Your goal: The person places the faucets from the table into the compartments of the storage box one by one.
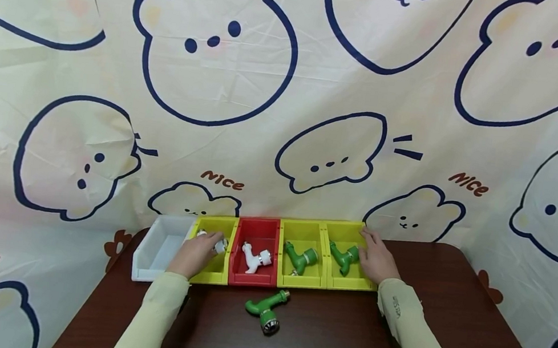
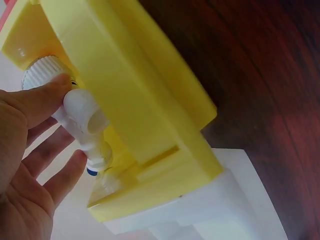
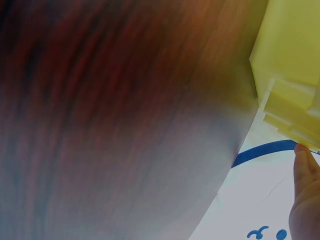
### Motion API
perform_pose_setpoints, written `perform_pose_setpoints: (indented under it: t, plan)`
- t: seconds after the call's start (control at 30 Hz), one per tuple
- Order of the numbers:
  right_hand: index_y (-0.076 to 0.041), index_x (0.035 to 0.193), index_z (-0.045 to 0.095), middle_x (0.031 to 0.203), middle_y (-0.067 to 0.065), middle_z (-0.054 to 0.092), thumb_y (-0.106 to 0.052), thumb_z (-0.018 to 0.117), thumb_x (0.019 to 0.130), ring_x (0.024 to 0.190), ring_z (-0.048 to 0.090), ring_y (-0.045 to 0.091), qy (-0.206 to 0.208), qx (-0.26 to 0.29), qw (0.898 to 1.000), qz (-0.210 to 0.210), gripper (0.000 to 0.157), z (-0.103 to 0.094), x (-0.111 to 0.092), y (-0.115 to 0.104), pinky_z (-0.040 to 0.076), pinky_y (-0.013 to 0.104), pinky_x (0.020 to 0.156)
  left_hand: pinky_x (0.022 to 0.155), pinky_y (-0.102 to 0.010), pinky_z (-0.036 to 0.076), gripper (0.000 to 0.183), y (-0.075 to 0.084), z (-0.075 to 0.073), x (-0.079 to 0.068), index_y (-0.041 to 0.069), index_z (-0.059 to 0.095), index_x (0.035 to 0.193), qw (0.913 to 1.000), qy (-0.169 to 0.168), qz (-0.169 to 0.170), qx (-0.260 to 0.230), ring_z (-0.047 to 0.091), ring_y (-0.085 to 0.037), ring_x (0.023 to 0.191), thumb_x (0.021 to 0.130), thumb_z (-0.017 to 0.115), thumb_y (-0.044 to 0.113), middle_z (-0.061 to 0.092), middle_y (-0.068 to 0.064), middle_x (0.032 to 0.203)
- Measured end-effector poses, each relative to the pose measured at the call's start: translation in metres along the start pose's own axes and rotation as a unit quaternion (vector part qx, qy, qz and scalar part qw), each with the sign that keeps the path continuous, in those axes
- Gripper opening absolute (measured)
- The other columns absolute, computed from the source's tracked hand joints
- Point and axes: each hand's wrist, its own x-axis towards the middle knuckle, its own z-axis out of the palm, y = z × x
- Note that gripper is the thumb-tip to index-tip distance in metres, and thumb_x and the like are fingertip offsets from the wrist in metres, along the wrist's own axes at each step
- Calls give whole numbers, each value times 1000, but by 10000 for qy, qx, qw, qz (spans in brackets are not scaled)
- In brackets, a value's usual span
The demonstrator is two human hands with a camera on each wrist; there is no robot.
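Hands apart: left hand pinches a rib-knobbed, blue-tipped white tap in the mouth of the leftmost yellow bin; right hand, fingers straight, touches the rightmost yellow bin. Nearer, a green tap lies on the counter.

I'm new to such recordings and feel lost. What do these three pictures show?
There's no machine: a person's bare left hand and right hand do the work. The widest picture comes from a camera worn on the head, the other two from a camera on each wrist. On the dark table stand, left to right, a white bin, a yellow bin, a red bin and two more yellow bins. A green tap lies before them. The red bin holds a white tap; the two bins to its right hold green taps. The left hand grips another white tap at the first yellow bin, and the right hand touches the rightmost bin.
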Motion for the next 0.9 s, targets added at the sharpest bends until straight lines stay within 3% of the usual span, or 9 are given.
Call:
perform_pose_setpoints:
  t: [0.9]
  plan:
    - [0, 154, 43, 162, 17, 33, -19, 47, 108, 142, 47, 43, -35, 26, 10000, 38, 49, -1, -1, 1, 45, 59, 112, 94, -48, 61, 35, -5, 16, 5, 21, 65, 121, 9996, -143, -17, -228, 71, -23, 99, 91, 79, 9, 75, -4, 115]
